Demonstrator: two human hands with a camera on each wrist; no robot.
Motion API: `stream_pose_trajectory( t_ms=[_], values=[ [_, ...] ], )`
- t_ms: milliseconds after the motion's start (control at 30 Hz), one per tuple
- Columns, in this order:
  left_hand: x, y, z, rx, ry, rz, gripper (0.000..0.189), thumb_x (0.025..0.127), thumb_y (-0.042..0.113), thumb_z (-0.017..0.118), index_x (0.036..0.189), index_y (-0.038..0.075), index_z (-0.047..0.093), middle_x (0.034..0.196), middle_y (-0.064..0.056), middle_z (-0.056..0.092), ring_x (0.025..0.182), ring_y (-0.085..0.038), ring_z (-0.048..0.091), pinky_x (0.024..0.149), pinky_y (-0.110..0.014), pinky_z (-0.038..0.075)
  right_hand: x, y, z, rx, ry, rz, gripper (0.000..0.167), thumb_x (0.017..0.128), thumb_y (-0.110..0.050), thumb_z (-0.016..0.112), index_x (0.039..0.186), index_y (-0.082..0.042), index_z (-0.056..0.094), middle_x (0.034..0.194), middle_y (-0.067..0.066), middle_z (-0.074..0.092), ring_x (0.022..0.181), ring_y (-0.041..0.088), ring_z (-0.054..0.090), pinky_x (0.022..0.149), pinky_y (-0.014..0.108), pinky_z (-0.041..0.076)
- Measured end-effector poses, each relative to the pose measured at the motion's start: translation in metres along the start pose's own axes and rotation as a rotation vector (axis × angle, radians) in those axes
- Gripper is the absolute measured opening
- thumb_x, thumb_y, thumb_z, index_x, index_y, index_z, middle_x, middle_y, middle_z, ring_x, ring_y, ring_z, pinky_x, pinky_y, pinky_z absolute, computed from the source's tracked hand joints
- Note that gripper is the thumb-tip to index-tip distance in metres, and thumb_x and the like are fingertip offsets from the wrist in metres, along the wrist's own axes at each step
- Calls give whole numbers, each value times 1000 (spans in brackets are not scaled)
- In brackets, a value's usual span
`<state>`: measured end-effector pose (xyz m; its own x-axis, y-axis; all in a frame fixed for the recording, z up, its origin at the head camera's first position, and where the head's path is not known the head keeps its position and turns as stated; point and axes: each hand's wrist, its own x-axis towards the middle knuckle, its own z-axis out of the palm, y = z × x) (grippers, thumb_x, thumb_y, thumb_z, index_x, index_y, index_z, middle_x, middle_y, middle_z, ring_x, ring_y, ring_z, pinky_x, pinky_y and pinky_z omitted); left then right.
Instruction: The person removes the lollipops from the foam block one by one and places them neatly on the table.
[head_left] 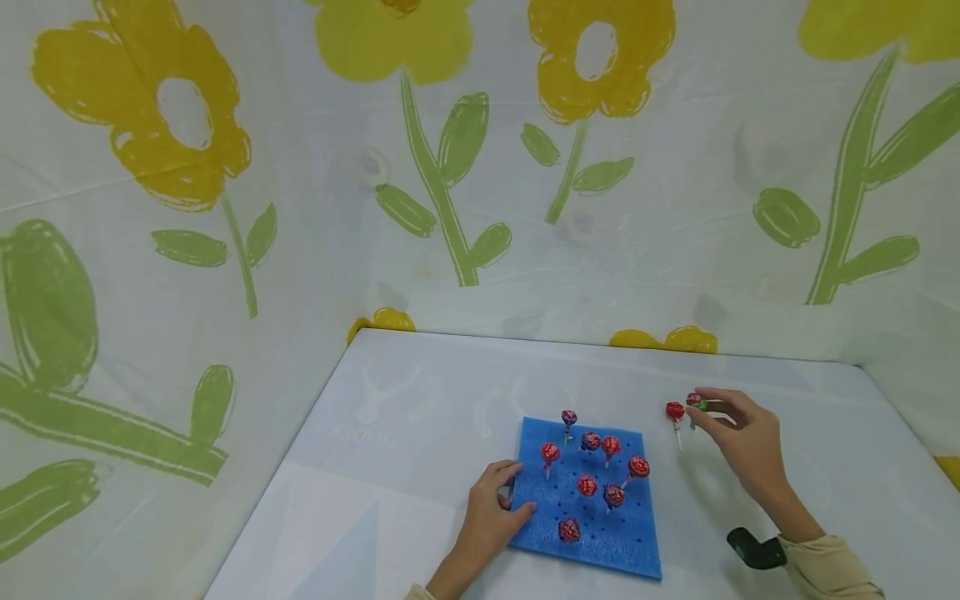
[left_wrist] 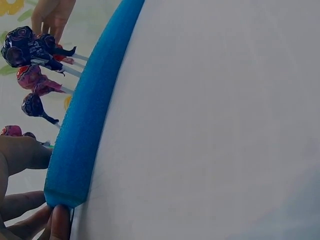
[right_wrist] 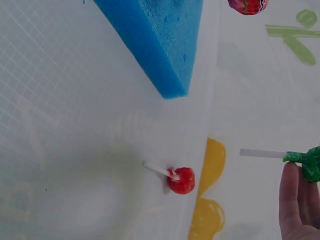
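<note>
My left hand (head_left: 487, 512) grips the left edge of a blue foam board (head_left: 540, 529) dotted with small holes. In the left wrist view its fingers (left_wrist: 22, 152) lie on both sides of the board's corner. Several wrapped lollipops, among them a red lollipop (head_left: 550, 452) and a dark purple lollipop (head_left: 569, 417), stand by their sticks in the board. To the right of the board, my right hand (head_left: 750, 437) pinches a lollipop with a green wrapper (right_wrist: 311, 162) by its head, white stick pointing away from the fingers. A red lollipop (right_wrist: 181, 180) lies loose on the table beside that hand.
The white table (head_left: 360, 433) carries the board and the loose lollipop. Behind it and at the sides hangs a white cloth (head_left: 315, 275) with yellow flowers. A black object (head_left: 753, 550) shows at the right sleeve.
</note>
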<state>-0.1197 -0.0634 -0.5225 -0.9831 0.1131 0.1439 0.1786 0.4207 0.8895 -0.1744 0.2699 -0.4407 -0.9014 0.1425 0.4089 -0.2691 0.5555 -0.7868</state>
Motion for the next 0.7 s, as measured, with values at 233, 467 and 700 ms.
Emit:
stream_pose_trajectory(
  t_ms=[233, 467, 700],
  values=[
    [0, -1, 1, 0, -3, -3, 51, 74, 12, 78, 120, 0, 61, 120, -7, 56, 90, -13, 55, 66, -22, 48, 2, 3, -4, -17, 1, 25, 33, 86, -11, 69, 115, 3, 63, 103, 1, 62, 87, -7, 55, 73, 6, 42],
    [-1, -1, 1, -5, 0, 8, 51, 74, 12, 78, 120, -1, 61, 120, -8, 56, 90, -14, 55, 66, -22, 49, 5, 8, -9, -37, -3, 44, 34, 87, -15, 68, 115, 4, 62, 101, -6, 61, 85, -7, 55, 71, 6, 43],
    [-1, 1, 0, -13, -1, 1, 51, 74, 12, 78, 120, -1, 61, 121, -8, 56, 90, -14, 55, 66, -22, 48, 10, 28, -11, -42, -30, 87, 37, 88, -23, 68, 116, -1, 62, 106, 8, 63, 87, -3, 54, 68, 9, 44]
  ],
)
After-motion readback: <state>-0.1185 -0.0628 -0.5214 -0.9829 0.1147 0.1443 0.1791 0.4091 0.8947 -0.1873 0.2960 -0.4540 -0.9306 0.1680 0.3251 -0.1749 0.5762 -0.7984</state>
